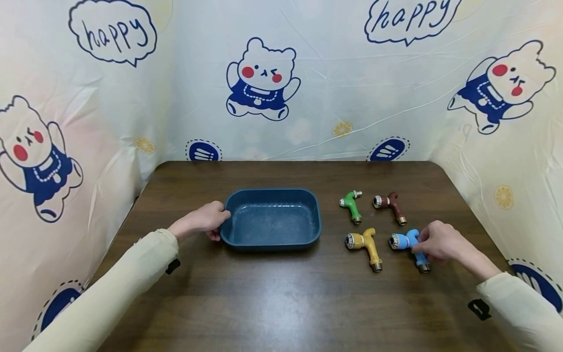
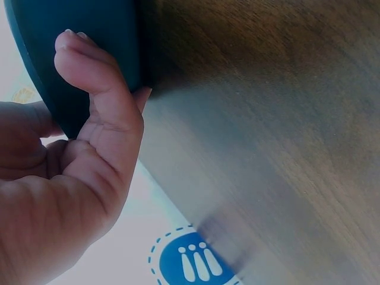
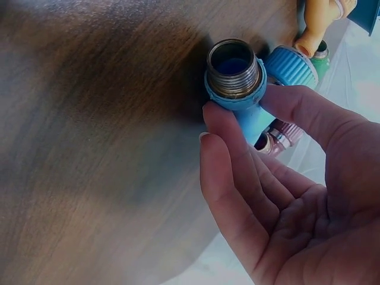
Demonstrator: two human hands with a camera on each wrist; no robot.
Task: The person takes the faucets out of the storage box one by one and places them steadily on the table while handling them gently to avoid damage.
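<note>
My left hand [image 1: 205, 219] grips the left end of a dark blue rectangular basin [image 1: 270, 244], its thumb over the rim and fingers under the outer wall, as the left wrist view also shows. At the right, my right hand [image 1: 441, 240] pinches a blue faucet [image 1: 413, 240] by its body between thumb and fingers. The faucet's threaded metal end [image 3: 234, 71] faces the right wrist camera. Beside it lies a yellow faucet [image 1: 368, 246]. Farther back are a green faucet [image 1: 352, 206] and a dark red faucet [image 1: 393, 205].
Everything stands on a brown wooden table [image 1: 281, 303] with rounded back corners. A pale curtain [image 1: 325, 98] printed with cartoon bears surrounds the table at the back and both sides. The basin's inside shows no contents.
</note>
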